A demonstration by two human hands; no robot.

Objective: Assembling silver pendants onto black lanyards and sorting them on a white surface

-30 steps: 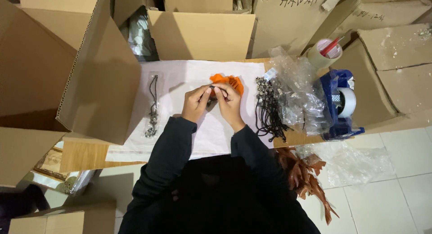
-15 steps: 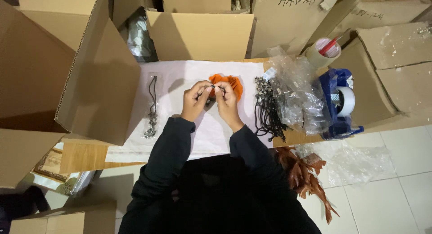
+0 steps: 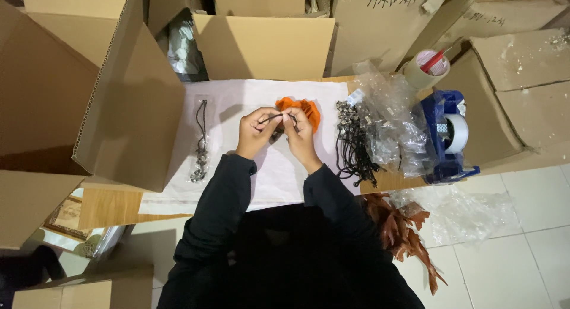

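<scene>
Head view: left hand (image 3: 256, 129) and right hand (image 3: 297, 128) pinch a thin dark cord (image 3: 277, 116) just beside the orange piece (image 3: 306, 109), above the white surface (image 3: 237, 101). Risk: cord slips from fingers, tangles.

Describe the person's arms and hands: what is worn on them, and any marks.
Both arms are covered to the wrist by plain black long sleeves, loose and slightly creased, without visible markings. The left hand and right hand are bare: no gloves, and no rings or watch can be made out.
</scene>
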